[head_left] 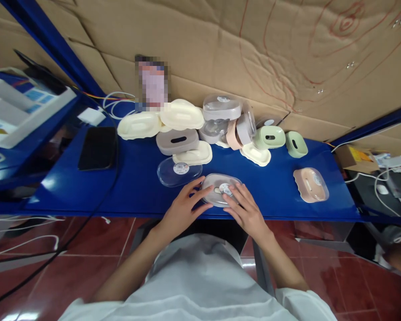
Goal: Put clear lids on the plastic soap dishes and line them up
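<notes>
A grey soap box with a clear lid point(220, 189) lies near the front edge of the blue shelf point(127, 187). My left hand point(184, 208) rests on its left side, fingers stretched out flat against the lid. My right hand point(243, 208) lies on its right side, fingers spread over the lid. Both hands press on the box from above. A loose clear lid point(179, 171) with a round sticker lies just behind and left of the box.
A heap of cream, grey, pink and green soap boxes point(187, 129) fills the back of the shelf. A pink box with a clear lid point(310, 184) sits at the right. A black phone point(98, 147) lies at the left. Cables run on both sides.
</notes>
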A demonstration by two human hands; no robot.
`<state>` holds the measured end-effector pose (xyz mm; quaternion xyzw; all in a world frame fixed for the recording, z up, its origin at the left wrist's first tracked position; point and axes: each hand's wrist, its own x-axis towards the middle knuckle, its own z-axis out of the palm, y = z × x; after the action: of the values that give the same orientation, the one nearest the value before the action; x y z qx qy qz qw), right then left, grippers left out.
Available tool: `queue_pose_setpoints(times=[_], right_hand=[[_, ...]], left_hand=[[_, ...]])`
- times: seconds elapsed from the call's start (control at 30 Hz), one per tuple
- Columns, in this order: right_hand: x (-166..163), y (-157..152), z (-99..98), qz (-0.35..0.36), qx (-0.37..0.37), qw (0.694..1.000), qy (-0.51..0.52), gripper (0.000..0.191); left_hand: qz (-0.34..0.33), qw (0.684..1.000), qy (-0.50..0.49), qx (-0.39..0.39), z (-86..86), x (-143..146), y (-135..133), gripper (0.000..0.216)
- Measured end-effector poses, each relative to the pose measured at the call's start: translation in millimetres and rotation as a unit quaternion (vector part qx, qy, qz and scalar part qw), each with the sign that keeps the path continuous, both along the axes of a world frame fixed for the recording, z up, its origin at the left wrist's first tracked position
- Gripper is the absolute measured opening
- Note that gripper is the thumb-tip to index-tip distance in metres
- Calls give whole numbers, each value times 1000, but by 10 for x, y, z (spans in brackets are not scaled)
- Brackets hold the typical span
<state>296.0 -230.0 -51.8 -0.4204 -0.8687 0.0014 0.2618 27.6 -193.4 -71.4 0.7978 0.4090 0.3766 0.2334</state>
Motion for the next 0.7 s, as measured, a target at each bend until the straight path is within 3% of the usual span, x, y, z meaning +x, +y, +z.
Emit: queue_pose_setpoints(times=[0.2, 0.37, 0.47, 0.57, 0.7], right_hand=[[34, 11, -10, -25, -23, 999, 17, 81], [174, -98, 21, -95, -54, 994, 25, 75], [403, -293, -17, -223, -10, 974, -21, 69], [720, -451, -76, -371, 29, 927, -40, 65], [1143, -468, -106, -476, 59, 875, -65, 64]], left_hand=[[-1, 1000, 17, 11, -25, 6, -5, 46], [-10, 997, 63, 49, 104, -37, -66, 54], [85, 985, 83, 127, 182, -162, -97, 57], [201, 960, 134, 141, 178, -315, -91, 57], [221, 957, 155, 110, 96, -427, -74, 51]])
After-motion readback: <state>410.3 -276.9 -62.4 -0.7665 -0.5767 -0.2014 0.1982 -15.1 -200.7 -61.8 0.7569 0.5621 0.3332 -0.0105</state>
